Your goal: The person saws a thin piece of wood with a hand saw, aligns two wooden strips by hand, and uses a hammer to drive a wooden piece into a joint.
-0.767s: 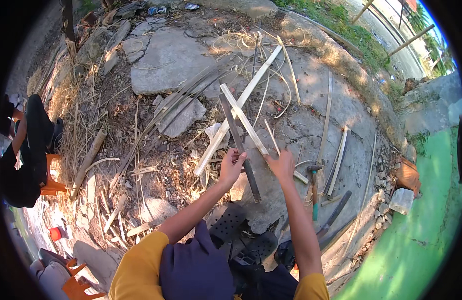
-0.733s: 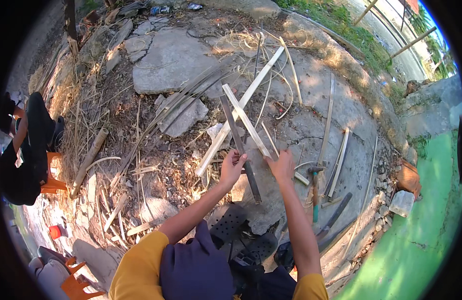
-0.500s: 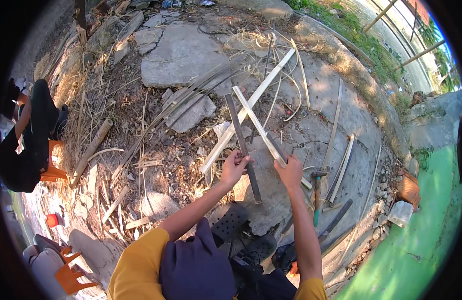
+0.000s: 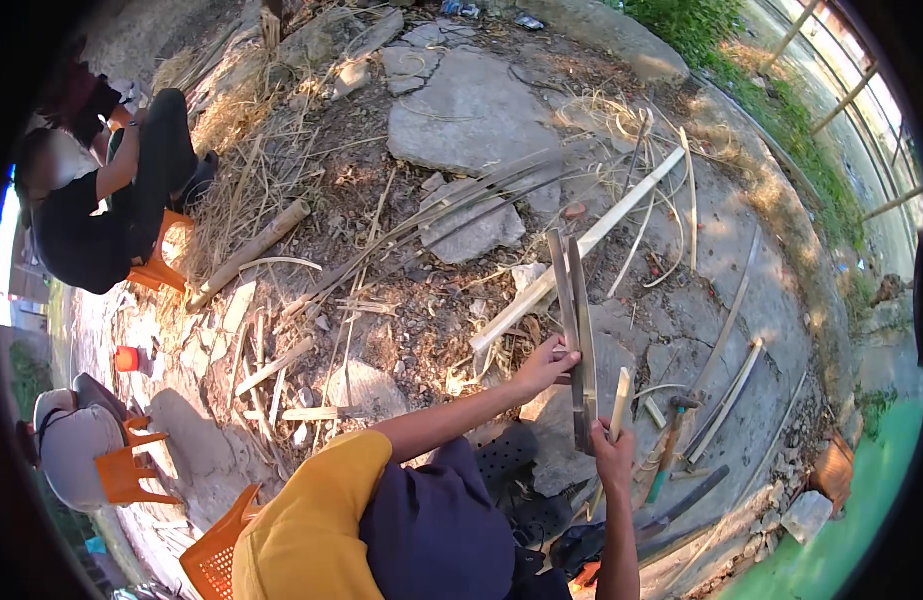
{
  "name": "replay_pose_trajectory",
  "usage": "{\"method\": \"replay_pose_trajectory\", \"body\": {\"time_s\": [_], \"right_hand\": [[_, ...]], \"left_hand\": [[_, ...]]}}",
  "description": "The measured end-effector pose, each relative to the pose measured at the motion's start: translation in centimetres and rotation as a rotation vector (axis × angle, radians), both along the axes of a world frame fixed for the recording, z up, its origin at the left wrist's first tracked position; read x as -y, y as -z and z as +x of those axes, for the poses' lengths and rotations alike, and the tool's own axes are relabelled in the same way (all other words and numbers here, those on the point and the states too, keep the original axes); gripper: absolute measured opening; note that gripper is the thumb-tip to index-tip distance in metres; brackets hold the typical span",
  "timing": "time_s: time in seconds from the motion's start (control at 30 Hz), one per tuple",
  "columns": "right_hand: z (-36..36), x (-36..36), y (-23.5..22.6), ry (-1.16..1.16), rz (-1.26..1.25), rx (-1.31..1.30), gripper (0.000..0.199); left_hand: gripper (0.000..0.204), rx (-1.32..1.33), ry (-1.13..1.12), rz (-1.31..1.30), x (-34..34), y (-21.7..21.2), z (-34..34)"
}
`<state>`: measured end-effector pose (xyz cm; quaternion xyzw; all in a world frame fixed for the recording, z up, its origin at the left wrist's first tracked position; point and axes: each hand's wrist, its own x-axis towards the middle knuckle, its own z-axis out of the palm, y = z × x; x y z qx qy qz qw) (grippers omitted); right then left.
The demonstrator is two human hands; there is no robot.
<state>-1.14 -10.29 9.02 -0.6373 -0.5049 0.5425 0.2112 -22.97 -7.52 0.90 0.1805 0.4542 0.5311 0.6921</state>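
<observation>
We hold the dark bamboo strip (image 4: 576,330) upright, our left hand (image 4: 545,368) closed mid-length, our right hand (image 4: 614,455) gripping its lower end plus a pale stick (image 4: 619,398).

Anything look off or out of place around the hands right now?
Nothing is damaged. The left hand steadies two long bamboo strips while the right hand holds a short stick. Offcuts and shavings litter the ground, and a hammer lies loose just right of the hands.
</observation>
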Motion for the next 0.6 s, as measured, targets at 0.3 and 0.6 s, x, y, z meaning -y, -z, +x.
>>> {"method": "replay_pose_trajectory", "body": {"time_s": [0.3,0.6], "right_hand": [[-0.3,0.5,0.4,-0.120,-0.002,-0.038,0.027],[-0.1,1.0,-2.1,-0.192,0.039,-0.111,0.019]], "left_hand": [[0.037,-0.029,0.077,-0.039,0.4,-3.0,-2.4],[0.035,-0.069,0.114,0.004,0.3,-4.2,-2.6]]}}
